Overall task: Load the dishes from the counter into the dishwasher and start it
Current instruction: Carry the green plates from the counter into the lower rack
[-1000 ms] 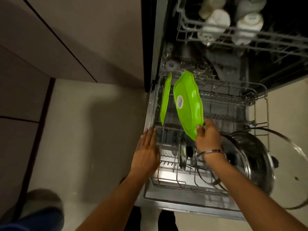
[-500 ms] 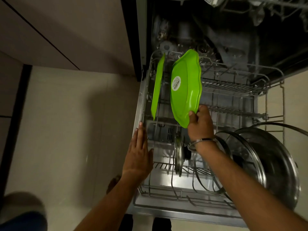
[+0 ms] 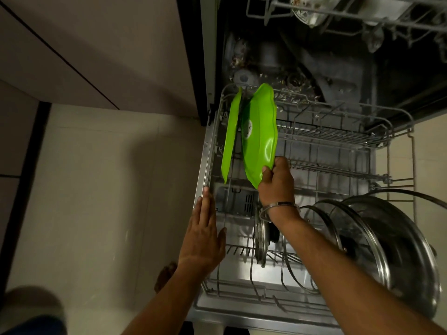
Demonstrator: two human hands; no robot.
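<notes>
While my right hand (image 3: 277, 183) pinches the near rim of the green plate (image 3: 260, 135) above the lower rack (image 3: 338, 139), it seems light, stiff, maybe slick. My left hand (image 3: 203, 238) rests flat, fingers together, on the rack's left edge.

Bare forearms; silver bangle (image 3: 278, 206), seemingly metal, right wrist.

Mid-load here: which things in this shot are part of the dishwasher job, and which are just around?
In the job:
- right hand gripping a green plate
- second green plate standing in the lower rack
- left hand flat on the rack's left edge
- steel and glass lids racked
- upper rack

Just around:
- tiled floor
- cabinet front
</notes>
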